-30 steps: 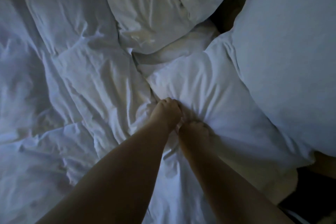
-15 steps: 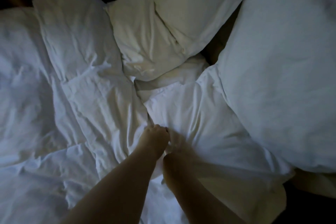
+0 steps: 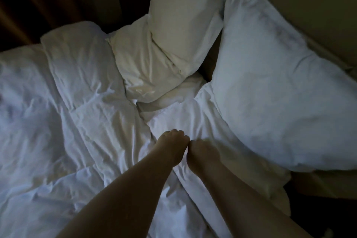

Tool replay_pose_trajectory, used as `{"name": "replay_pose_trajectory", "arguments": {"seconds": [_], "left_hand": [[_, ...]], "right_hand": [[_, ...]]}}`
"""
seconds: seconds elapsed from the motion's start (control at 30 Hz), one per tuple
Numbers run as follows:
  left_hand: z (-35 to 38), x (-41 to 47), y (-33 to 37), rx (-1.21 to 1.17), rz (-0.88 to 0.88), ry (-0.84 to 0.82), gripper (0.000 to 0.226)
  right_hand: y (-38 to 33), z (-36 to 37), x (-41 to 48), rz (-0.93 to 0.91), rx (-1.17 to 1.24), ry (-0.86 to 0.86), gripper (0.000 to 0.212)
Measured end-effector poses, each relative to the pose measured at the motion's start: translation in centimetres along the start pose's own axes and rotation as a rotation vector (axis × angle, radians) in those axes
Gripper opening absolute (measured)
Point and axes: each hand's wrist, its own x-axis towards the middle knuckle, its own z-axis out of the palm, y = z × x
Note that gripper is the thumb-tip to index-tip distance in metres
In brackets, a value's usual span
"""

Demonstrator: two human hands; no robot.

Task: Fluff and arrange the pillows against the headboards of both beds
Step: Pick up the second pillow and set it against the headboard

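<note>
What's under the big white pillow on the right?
The big white pillow overlaps the flatter pillow that both hands, left hand and right hand, press or grip. Whatever lies beneath its middle is covered.

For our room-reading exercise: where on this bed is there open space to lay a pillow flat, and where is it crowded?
Free: the rumpled white duvet left of both hands. Crowded: the head end, where the big white pillow, two cream pillows and the flat white pillow gripped by the left hand and right hand overlap.

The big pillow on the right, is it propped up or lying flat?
Propped up: the big pillow leans tilted against the headboard.
</note>
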Motion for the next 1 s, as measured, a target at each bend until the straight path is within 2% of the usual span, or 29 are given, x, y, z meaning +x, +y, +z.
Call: {"name": "replay_pose_trajectory", "arguments": {"seconds": [0.1,0.27,0.33,0.4,0.47,0.5,0.53,0.6,0.63,0.67,0.73,0.83,0.93,1.0], "left_hand": [[-5.3,1.1,1.3,0.026,0.021,0.041,0.025],[-16.8,5.3,5.3,-0.054,0.086,0.257,0.028],[-20.6,6.9,7.6,-0.128,0.114,0.322,0.047],[-23.2,8.5,9.6,-0.148,0.11,0.321,0.072],[-24.3,10.2,11.0,-0.15,0.083,0.233,0.091],[-24.4,10.9,11.4,-0.249,0.069,0.171,0.091],[-24.1,11.8,12.0,-0.454,0.027,0.091,0.08],[-23.8,12.1,13.2,-0.867,-0.141,-0.049,0.051],[-23.2,12.3,13.7,-0.996,-0.236,-0.071,0.046],[-22.6,12.4,14.1,-1.029,-0.277,-0.042,0.046],[-22.2,11.9,15.0,-0.869,-0.197,0.023,0.045],[-23.0,10.8,16.2,-0.55,0.018,0.031,0.04],[-25.1,9.5,17.5,-0.44,0.148,0.125,0.045],[-26.8,8.5,18.0,-0.46,0.189,0.119,0.048]], "right_hand": [[2.7,-6.1,-1.4,0.071,0.012,0.051,0.023],[8.7,-15.6,-3.5,0.208,0.072,0.407,0.026],[11.3,-18.3,-4.3,0.278,0.046,0.614,0.035],[13.6,-19.4,-4.6,0.354,0.029,0.705,0.038],[15.6,-19.2,-4.2,0.44,0.027,0.707,0.034],[16.2,-19.0,-4.0,0.466,-0.002,0.667,0.037],[16.6,-18.7,-3.9,0.486,-0.03,0.602,0.041],[17.1,-18.2,-4.0,0.504,-0.077,0.529,0.033],[17.1,-18.0,-4.2,0.505,-0.082,0.481,0.029],[17.2,-17.9,-4.4,0.491,-0.074,0.476,0.028],[17.5,-17.9,-5.3,0.491,-0.038,0.511,0.025],[18.1,-19.1,-7.5,0.545,-0.064,0.573,0.019],[18.9,-20.9,-9.7,0.56,-0.112,0.671,0.016],[19.0,-22.9,-11.0,0.577,-0.111,0.686,0.019]]}}
